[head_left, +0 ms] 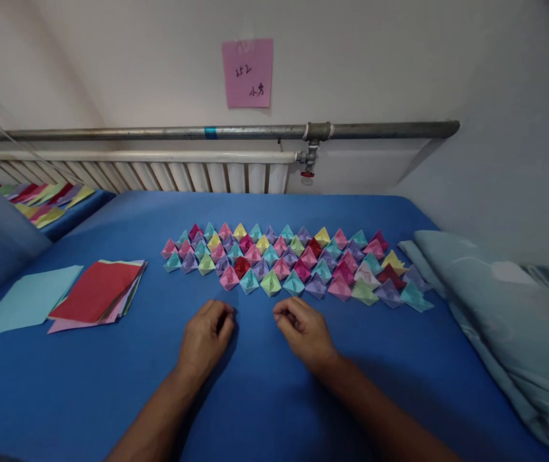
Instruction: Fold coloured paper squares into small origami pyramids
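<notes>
My left hand point(208, 335) rests on the blue surface with its fingers curled in, and I see nothing in it. Facing it, my right hand point(304, 328) is curled the same way, also with nothing visible in its fingers. A gap of blue cloth lies between the two. Just beyond them stand rows of small folded paper boats in many colours; a light green boat point(271, 282) and a teal boat point(293, 283) are nearest my right hand, a pink boat point(229, 277) nearest my left. Neither hand touches the boats.
Left of my hands lie a stack of coloured paper point(98, 292) with red on top and light blue sheets point(28, 300). A folded pale green cloth point(500, 321) sits at the right. Behind are a radiator point(216, 176), a pipe point(149, 133) and a pink note point(248, 74).
</notes>
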`<state>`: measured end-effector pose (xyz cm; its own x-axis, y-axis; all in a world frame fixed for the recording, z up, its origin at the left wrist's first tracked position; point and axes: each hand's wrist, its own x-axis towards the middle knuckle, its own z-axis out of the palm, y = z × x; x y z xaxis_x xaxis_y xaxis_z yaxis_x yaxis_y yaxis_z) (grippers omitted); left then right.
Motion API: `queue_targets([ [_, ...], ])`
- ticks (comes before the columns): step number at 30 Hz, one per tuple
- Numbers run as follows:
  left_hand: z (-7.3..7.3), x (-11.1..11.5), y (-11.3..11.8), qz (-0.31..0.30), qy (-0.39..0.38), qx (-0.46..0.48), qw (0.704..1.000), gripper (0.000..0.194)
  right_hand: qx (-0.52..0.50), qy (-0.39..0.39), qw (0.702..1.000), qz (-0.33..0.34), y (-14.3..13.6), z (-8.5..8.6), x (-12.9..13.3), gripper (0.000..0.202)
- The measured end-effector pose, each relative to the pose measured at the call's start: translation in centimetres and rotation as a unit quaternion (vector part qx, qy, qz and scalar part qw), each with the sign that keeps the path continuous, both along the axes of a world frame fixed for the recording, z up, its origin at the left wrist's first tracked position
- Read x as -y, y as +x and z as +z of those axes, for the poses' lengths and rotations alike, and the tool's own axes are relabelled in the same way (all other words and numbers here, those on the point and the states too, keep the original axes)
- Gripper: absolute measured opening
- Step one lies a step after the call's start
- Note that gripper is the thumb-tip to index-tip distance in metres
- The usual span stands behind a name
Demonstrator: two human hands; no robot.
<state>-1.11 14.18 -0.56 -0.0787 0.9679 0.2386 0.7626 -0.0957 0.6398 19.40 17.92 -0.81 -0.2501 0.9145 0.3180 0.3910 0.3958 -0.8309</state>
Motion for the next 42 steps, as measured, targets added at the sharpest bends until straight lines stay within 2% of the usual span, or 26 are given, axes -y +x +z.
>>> queue_targets([
  [4,-0.2,-0.9,-0.6,0.028,0.007,0.008,1.0,0.015,-0.004,-0.009,1.0,-0.007,0.0,0.3,-0.1,0.014],
  [8,-0.2,-1.0,-0.8,0.026,0.007,0.016,1.0,0.015,0.0,-0.006,1.0,-0.019,-0.2,0.5,0.1,0.012],
  [20,0.6,-0.3,-1.1,0.025,-0.067,-0.013,0.997,0.012,0.066,0.077,0.994,-0.05,-0.7,0.1,1.1,0.013],
  [30,1.5,2.2,-1.6,0.02,-0.143,-0.085,0.986,0.019,0.133,0.101,0.985,-0.031,-1.8,0.3,6.4,0.017],
  [42,1.7,6.0,-2.7,-0.002,-0.143,-0.122,0.982,0.025,0.201,0.119,0.97,-0.062,-2.0,0.3,11.6,0.018],
])
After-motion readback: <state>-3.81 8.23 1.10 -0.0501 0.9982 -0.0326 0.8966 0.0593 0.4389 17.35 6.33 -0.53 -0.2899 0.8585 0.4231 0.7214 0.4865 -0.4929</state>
